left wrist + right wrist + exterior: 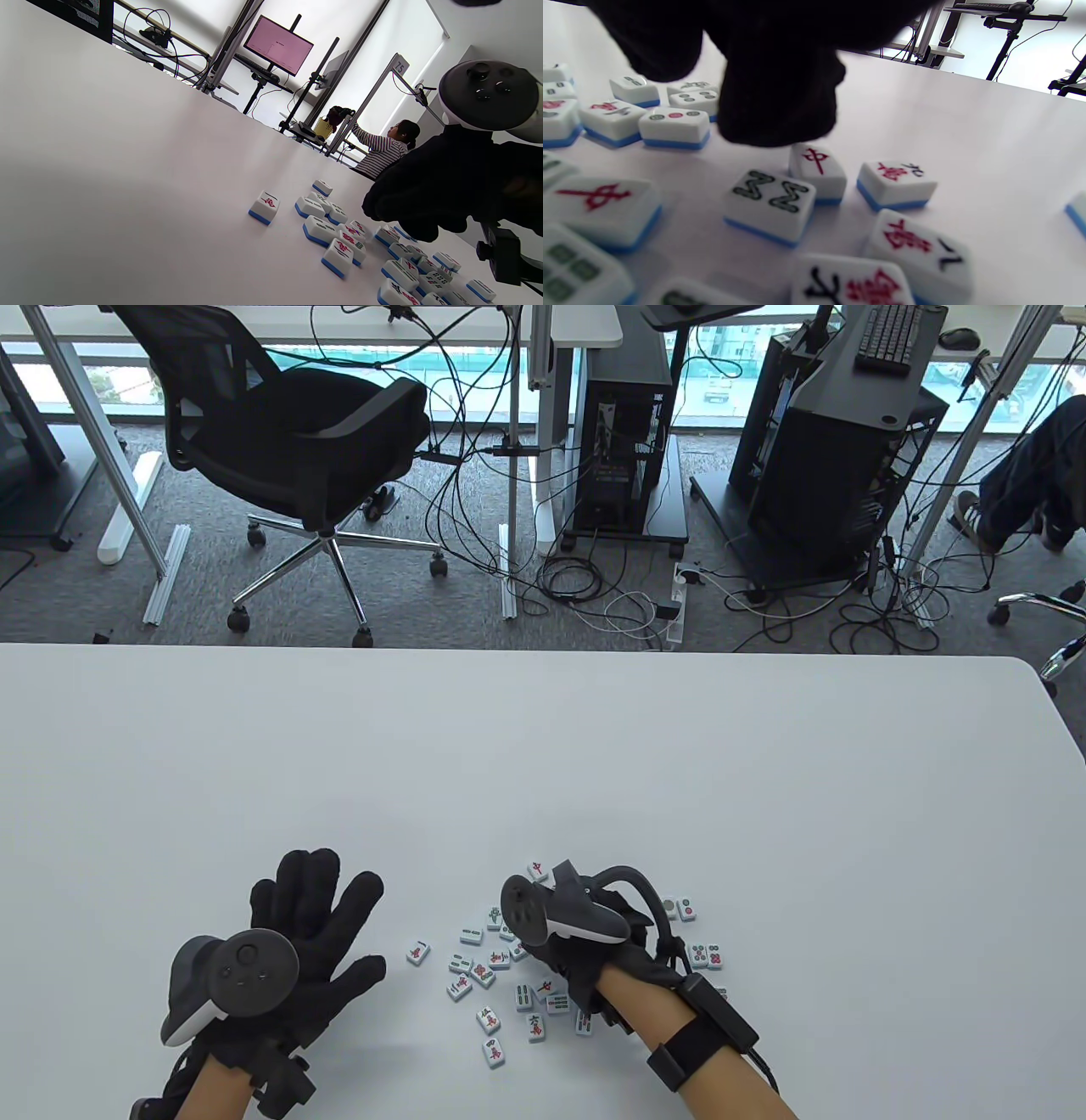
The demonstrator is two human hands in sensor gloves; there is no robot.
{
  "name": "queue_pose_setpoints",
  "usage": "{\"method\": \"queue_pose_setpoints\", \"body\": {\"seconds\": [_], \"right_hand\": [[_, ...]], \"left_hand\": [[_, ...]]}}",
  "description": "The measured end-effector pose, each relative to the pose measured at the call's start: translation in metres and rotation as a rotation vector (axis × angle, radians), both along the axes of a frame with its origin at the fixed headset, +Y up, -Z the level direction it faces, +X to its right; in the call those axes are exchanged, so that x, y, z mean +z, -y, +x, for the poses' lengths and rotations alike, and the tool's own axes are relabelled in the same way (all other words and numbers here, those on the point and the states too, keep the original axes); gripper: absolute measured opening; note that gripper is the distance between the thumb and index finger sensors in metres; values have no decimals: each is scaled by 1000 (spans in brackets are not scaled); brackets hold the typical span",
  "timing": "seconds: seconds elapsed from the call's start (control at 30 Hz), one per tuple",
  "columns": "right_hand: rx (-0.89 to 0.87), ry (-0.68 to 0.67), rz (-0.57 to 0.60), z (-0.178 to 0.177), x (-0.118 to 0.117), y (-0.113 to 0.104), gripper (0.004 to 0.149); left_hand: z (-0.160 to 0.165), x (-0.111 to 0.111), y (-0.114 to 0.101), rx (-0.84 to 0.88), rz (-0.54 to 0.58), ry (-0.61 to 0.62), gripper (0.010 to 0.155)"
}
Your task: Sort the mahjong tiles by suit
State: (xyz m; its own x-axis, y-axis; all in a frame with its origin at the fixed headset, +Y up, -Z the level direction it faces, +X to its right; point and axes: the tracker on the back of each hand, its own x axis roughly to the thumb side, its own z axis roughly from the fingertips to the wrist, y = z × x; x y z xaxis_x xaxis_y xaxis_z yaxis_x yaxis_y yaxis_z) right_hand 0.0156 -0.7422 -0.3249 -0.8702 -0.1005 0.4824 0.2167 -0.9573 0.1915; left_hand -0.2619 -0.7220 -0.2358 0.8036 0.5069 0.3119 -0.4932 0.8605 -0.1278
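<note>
We see our left hand (301,933) lying flat on the white bench (543,763), its grip wide, fingers spread and holding nothing, well apart from the nearest tile. Our right hand (594,942) hovers over the scattered mahjong tiles (492,976), fingers (776,84) curled downward, just above a red-character tile (818,169). Whether they touch or pinch it we cannot tell, since the glove hides the contact.

The tiles sit face up in a loose cluster close to the bench's near edge, between and under our hands, most of them beside or beneath the right wrist. A single tile (418,952) lies a little apart on the left of the cluster, nearest the left thumb. Two circle tiles (707,956) lie side by side at the right fringe.

Beyond the cluster the bench surface runs bare up to its far edge and out to its rounded right corner (1031,670). To the left of our left hand the surface is also bare out to that side of the view.
</note>
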Motion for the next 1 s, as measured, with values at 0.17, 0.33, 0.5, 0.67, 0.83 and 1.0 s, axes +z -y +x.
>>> {"method": "queue_pose_setpoints", "body": {"seconds": [0.17, 0.33, 0.5, 0.67, 0.83, 1.0], "right_hand": [[89, -5, 36, -13, 0, 10, 56], [147, -13, 139, -14, 2, 10, 52], [139, -21, 107, -10, 0, 8, 52], [182, -3, 60, -18, 0, 16, 60], [133, 38, 25, -20, -4, 19, 58], [50, 114, 7, -15, -7, 19, 57]], "left_hand": [[0, 0, 1, 0, -4, 3, 80], [0, 0, 0, 4, 1, 0, 79], [1, 0, 1, 1, 0, 5, 79], [1, 0, 1, 2, 6, 4, 79], [0, 0, 1, 4, 5, 3, 79], [1, 1, 1, 1, 8, 5, 79]]}}
